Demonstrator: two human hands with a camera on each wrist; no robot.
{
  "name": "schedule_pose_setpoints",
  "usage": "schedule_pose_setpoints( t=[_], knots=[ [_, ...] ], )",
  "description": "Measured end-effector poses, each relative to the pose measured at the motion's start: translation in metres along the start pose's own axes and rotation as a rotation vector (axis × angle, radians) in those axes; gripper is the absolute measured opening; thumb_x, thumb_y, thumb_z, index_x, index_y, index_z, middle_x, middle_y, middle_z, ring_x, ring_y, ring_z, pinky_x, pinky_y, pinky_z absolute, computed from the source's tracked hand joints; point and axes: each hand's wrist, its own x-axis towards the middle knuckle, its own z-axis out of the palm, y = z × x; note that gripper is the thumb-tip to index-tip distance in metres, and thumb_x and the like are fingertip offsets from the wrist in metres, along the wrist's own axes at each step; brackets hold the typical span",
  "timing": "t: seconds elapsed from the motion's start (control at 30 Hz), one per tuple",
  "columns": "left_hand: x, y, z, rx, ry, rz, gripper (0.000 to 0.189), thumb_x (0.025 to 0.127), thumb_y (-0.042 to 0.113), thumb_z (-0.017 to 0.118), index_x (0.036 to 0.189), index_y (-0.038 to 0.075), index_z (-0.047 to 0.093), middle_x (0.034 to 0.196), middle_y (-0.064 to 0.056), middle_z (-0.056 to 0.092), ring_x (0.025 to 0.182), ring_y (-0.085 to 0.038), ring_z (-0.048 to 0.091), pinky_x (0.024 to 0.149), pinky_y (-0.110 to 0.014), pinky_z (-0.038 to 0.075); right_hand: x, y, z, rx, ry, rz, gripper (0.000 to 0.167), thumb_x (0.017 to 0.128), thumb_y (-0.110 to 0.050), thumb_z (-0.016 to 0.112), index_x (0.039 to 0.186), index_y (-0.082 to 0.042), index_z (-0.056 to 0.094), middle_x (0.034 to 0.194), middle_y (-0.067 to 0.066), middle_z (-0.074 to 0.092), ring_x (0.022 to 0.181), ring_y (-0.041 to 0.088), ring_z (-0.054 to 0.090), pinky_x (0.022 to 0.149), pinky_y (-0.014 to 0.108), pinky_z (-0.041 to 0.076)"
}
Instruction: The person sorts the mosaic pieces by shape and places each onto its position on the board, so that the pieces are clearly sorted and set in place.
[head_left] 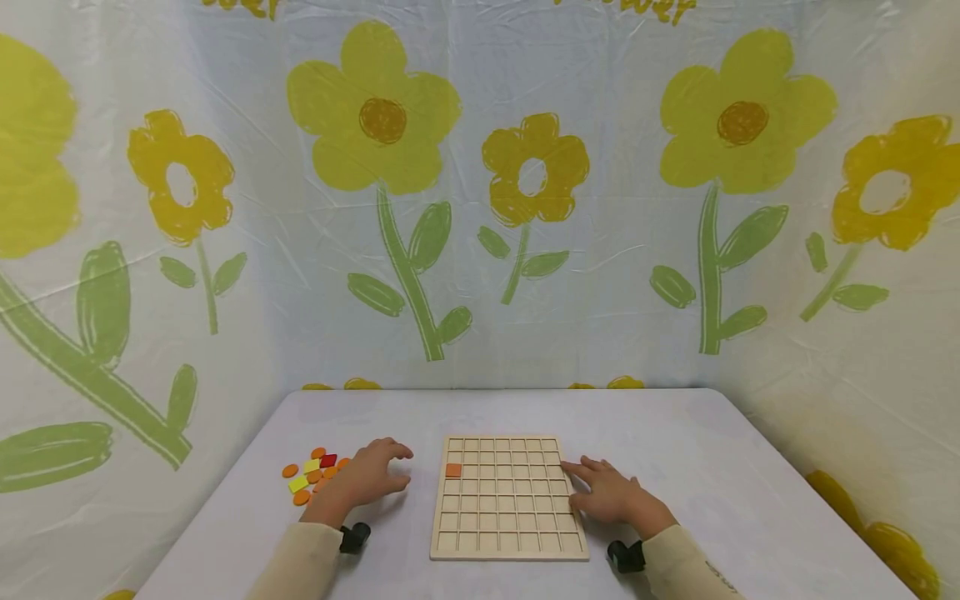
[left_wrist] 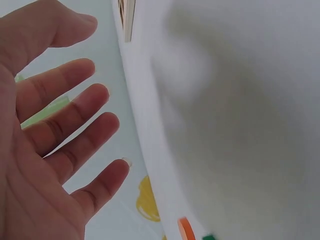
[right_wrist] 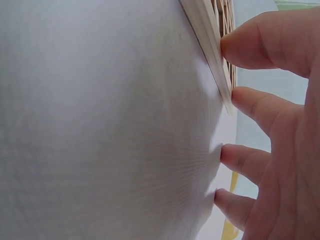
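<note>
A wooden grid board (head_left: 508,546) lies on the white table, with one orange square tile (head_left: 453,471) in a cell near its left edge. My left hand (head_left: 369,473) hovers between the board and a loose group of tiles, its fingers spread and holding nothing. In the left wrist view the palm (left_wrist: 45,140) shows, fingers apart above the table. My right hand (head_left: 611,492) touches the board's right edge. The right wrist view shows the thumb (right_wrist: 270,40) and index fingertip on the board's rim, while other fingertips rest on the table.
Several orange round pieces (head_left: 290,472), yellow squares (head_left: 298,483) and a red square (head_left: 328,460) lie to the left, partly hidden by the left hand. A flower-printed cloth (head_left: 570,333) hangs behind the table (head_left: 660,417) and along both sides.
</note>
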Motion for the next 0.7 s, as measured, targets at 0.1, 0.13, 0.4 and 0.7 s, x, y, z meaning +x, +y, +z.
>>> schedule_pose_setpoints(
  t=[0.1,0.13,0.4,0.7],
  knots=[
    [-0.004,-0.005,-0.002,-0.019,0.01,-0.014,0.033,0.083,0.027,0.072,0.114,0.017,0.067,0.116,-0.002,0.061,0.112,-0.025,0.054,0.099,-0.05,0.046,0.0,0.001,0.001,0.002,0.001,-0.002,0.06,0.087,-0.037,0.057,0.144,-0.024,0.046,0.153,0.016,0.038,0.14,0.05,0.028,0.097,0.083,0.016],
    [-0.005,-0.007,-0.003,-0.026,0.015,-0.016,0.033,0.083,0.027,0.072,0.114,0.017,0.067,0.116,-0.002,0.061,0.111,-0.024,0.055,0.099,-0.049,0.046,0.0,0.001,0.001,0.002,0.001,-0.003,0.06,0.087,-0.037,0.057,0.144,-0.024,0.046,0.153,0.016,0.038,0.14,0.051,0.028,0.097,0.083,0.016],
    [-0.015,-0.021,-0.011,-0.064,0.031,-0.039,0.034,0.081,0.026,0.073,0.114,0.02,0.066,0.114,0.0,0.062,0.111,-0.023,0.056,0.095,-0.047,0.049,0.0,0.001,0.002,0.0,0.003,0.0,0.06,0.087,-0.037,0.056,0.144,-0.024,0.045,0.152,0.016,0.038,0.14,0.05,0.028,0.097,0.082,0.016],
    [-0.029,-0.038,-0.024,-0.069,0.058,0.021,0.039,0.08,0.023,0.073,0.117,0.014,0.065,0.116,-0.001,0.062,0.111,-0.026,0.057,0.092,-0.048,0.048,0.001,0.0,0.002,-0.006,0.005,0.009,0.06,0.087,-0.037,0.056,0.145,-0.024,0.045,0.153,0.015,0.037,0.14,0.05,0.027,0.099,0.081,0.015]
  ],
)
